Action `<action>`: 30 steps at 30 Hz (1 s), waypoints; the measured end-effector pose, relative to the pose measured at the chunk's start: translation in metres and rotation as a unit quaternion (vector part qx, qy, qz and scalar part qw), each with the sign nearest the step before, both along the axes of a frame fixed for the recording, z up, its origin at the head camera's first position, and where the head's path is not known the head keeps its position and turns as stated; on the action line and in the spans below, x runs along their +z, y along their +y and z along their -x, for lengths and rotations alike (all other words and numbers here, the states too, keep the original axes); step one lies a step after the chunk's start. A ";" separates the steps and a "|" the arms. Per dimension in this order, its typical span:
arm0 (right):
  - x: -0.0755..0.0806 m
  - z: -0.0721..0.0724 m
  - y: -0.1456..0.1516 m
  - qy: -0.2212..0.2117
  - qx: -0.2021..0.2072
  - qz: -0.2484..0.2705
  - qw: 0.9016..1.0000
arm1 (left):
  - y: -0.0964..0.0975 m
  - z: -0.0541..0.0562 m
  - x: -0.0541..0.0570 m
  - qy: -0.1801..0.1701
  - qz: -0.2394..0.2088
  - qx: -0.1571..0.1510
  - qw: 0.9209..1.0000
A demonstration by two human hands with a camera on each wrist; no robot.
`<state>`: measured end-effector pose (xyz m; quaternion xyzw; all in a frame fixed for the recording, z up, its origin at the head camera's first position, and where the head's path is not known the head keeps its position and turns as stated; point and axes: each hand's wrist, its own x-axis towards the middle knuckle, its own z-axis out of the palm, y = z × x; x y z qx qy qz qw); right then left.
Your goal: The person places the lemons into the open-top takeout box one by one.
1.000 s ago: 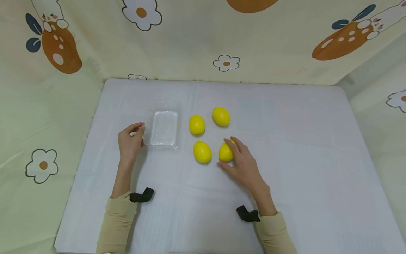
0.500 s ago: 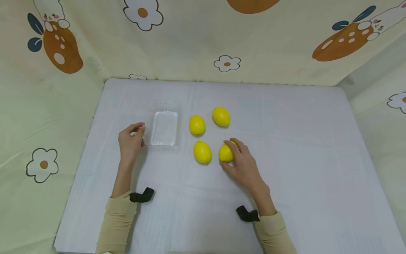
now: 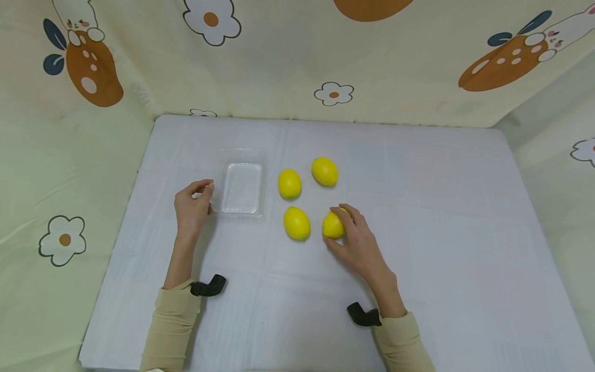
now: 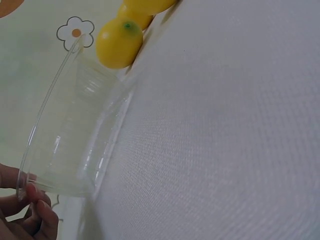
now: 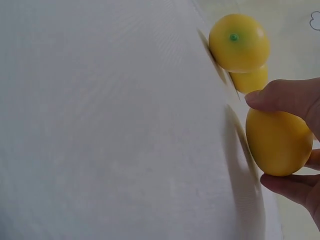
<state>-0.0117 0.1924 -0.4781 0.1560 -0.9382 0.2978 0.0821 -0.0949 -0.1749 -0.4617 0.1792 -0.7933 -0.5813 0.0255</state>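
Note:
My left hand [image 3: 191,209] pinches the left rim of a clear plastic container [image 3: 243,188], thumb and fingers meeting at its edge in the left wrist view. The container stands upright on the table with nothing inside. My right hand [image 3: 358,240] grips a yellow lemon [image 5: 278,140] between thumb and fingertips, partly covering it in the head view. Three more lemons lie between the hands: a near one [image 3: 296,223] left of the gripped lemon, one [image 3: 290,183] beside the container, and one [image 3: 324,171] farther back.
A white cloth covers the table [image 3: 441,248]. Behind it hangs a pale yellow curtain [image 3: 279,62] printed with flowers and rabbits, which also runs along both sides. Black mounts sit at the left wrist [image 3: 209,285] and right wrist [image 3: 363,314].
The right hand's thumb and fingers have closed in from around the lemon onto it. The left hand and container stay as they were.

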 end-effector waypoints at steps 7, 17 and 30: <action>0.008 -0.004 0.001 0.022 -0.001 0.002 1.000 | 0.000 -0.001 0.001 -0.010 -0.005 -0.003 1.000; 0.033 -0.005 -0.001 0.060 0.021 0.017 0.998 | 0.000 -0.001 0.003 -0.012 -0.004 -0.001 1.000; 0.062 -0.001 -0.008 0.095 0.050 0.017 0.994 | -0.001 0.000 -0.001 -0.007 0.002 0.000 1.000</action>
